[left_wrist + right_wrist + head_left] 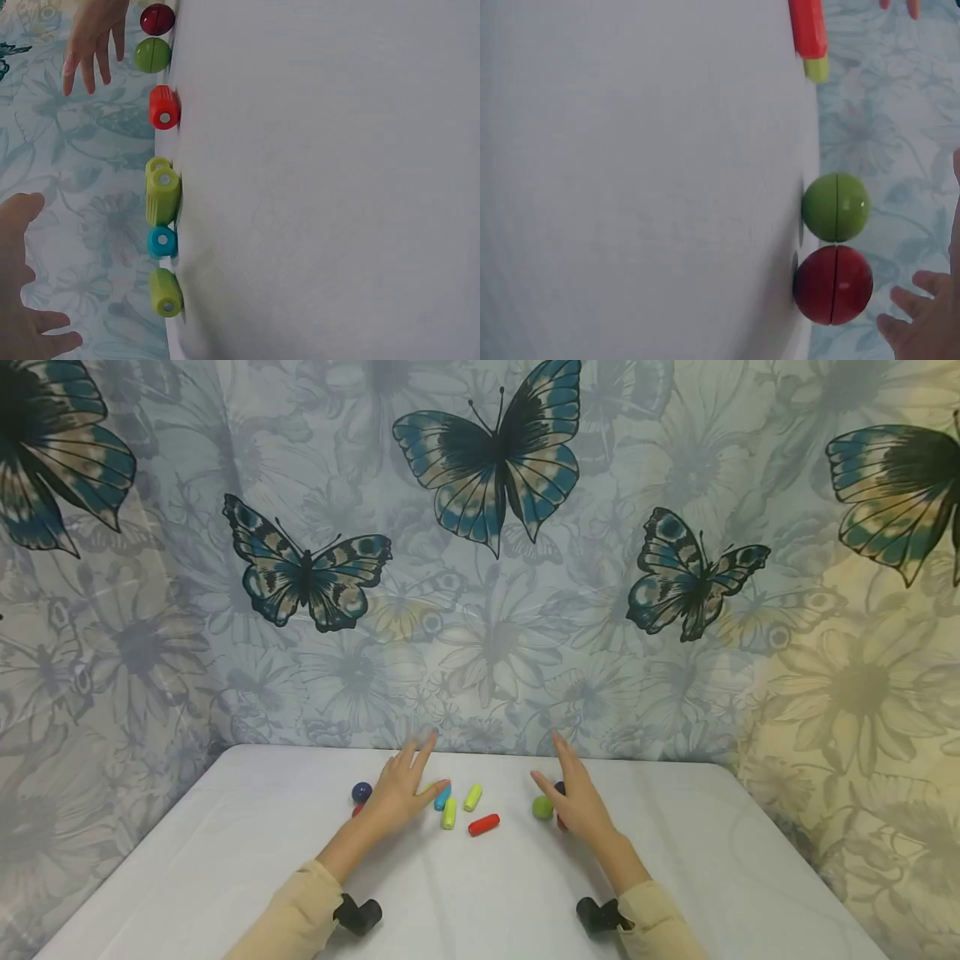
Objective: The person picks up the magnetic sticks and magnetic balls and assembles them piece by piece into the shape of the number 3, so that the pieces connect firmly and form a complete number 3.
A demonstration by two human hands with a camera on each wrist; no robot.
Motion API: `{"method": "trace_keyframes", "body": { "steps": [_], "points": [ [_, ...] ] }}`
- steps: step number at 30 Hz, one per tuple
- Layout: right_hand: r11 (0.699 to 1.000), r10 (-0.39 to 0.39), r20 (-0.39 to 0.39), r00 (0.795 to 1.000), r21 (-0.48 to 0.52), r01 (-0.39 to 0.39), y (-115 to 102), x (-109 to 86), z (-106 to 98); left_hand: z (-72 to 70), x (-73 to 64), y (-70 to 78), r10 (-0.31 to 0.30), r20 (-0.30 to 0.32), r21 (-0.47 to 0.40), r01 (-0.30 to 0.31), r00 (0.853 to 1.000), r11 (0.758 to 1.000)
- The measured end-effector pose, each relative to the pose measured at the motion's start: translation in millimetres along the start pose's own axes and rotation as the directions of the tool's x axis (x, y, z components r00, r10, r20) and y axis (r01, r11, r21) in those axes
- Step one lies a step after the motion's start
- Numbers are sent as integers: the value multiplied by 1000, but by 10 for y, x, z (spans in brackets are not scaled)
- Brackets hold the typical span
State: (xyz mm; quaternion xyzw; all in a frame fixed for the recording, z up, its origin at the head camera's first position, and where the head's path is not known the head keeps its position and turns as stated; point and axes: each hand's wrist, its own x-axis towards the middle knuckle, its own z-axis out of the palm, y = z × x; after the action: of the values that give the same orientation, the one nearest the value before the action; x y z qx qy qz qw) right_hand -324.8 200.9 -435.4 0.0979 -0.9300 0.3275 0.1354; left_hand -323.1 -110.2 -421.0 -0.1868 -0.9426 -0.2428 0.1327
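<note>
My left hand (396,793) is held over the table with its fingers spread and nothing in its grasp. Below and beside it are a dark blue ball (362,792), a partly covered red ball (357,810), a blue stick (442,798) and yellow-green sticks (449,813). In the left wrist view the sticks show round silvery ends. My right hand (583,802), also with spread fingers and holding nothing, hovers above a green ball (542,807), a red ball (833,285) and a dark blue ball (559,787) mostly hidden behind it. Between the hands lies a red stick (483,825).
A white cloth covers the table (480,902). Behind its far edge hangs a curtain (495,685) printed with flowers and butterflies. Each wrist bears a black camera mount, one on the left (360,915) and one on the right (600,915).
</note>
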Motion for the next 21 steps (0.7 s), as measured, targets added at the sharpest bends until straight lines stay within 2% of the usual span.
{"method": "trace_keyframes", "body": {
  "steps": [7, 13, 16, 21],
  "points": [
    [979, 52, 25, 998, 194, -56, -86, -70, 28, 77, -79, -3, 1, 26, -95, 2, 1000, 995],
    [956, 124, 47, 991, 261, -132, -102, -100, 66, 113, -144, 17, 19, 41, -179, -12, 999, 984],
    [949, 128, 45, 991, 284, -135, -104, -131, 61, 131, -166, 24, 28, 41, -226, -18, 999, 974],
    [941, 100, 9, 995, 325, -98, -117, -177, 49, 167, -191, 26, 24, 50, -264, -10, 998, 964]
  ]
}}
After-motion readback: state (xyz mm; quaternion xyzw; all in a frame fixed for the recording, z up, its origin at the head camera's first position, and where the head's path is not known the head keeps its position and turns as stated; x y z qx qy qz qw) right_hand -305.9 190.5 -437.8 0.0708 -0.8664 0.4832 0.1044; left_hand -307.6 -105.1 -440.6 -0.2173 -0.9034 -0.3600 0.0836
